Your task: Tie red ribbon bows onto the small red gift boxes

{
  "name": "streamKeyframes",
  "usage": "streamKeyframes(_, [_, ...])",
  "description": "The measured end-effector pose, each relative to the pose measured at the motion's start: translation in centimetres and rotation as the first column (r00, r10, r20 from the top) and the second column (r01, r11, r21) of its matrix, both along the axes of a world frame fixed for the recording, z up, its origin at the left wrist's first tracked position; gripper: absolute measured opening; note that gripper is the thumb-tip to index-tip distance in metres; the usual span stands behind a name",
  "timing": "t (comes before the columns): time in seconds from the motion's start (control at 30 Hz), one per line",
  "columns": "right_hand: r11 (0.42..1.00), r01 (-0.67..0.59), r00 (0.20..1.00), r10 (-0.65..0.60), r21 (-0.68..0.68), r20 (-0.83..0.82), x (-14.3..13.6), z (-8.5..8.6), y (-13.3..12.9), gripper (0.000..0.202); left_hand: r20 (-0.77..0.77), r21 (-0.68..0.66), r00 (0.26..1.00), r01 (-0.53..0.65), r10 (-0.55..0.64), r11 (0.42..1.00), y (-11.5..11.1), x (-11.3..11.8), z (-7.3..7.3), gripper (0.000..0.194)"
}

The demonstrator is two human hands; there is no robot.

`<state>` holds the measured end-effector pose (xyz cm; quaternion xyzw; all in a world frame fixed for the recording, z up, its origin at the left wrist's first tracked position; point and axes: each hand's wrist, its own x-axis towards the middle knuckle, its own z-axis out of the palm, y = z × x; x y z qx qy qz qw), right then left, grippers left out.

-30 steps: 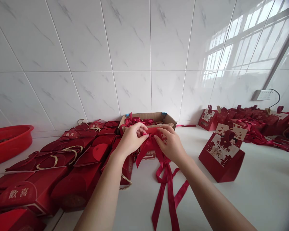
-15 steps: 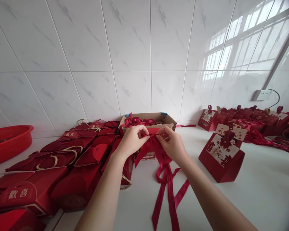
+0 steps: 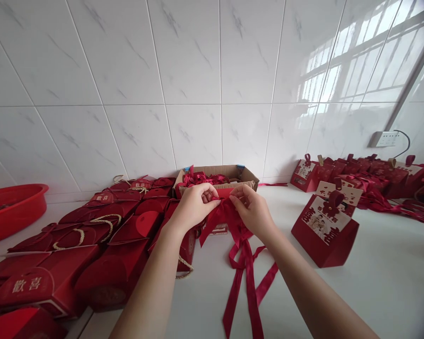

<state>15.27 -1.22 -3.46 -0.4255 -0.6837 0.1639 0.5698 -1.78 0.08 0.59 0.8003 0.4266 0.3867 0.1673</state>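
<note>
In the middle of the view, both hands pinch a dark red ribbon, close to each other. My left hand has its thumb and fingertips closed on one part of it. My right hand grips another part just to the right, fingers curled. Long ribbon tails hang and trail from there toward the front of the white table. A red box edge shows between the hands, and a printed card is partly visible below; the hands and ribbon hide most of both.
Rows of red gift boxes with cord handles fill the left. Behind my hands stands a cardboard box of red ribbon. A triangular gift box stands at right, several more behind it. A red basin sits far left against the tiled wall.
Hardly anything differs. Both hands stay pinched on the ribbon, and the short ribbon end below my left hand has shifted slightly to the right.
</note>
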Motion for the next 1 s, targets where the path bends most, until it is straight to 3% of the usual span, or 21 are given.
streamKeyframes(0.3, [0.976,-0.131,0.955,0.076,0.175,0.287,0.5,-0.6,0.2,0.042,-0.011,0.004,1.0,0.009,-0.009,1.0,0.1,0.0,0.0,0.005])
streamKeyframes(0.67, [0.975,-0.167,0.924,0.102,0.149,0.368,1.0,-0.9,0.5,0.056,0.029,-0.023,1.0,0.006,-0.005,1.0,0.4,-0.7,0.1,0.011])
streamKeyframes(1.0, [0.98,-0.167,0.895,0.103,0.111,0.435,1.1,-0.8,0.2,0.055,0.05,-0.064,0.999,0.011,-0.008,0.998,0.3,-1.1,0.1,0.014])
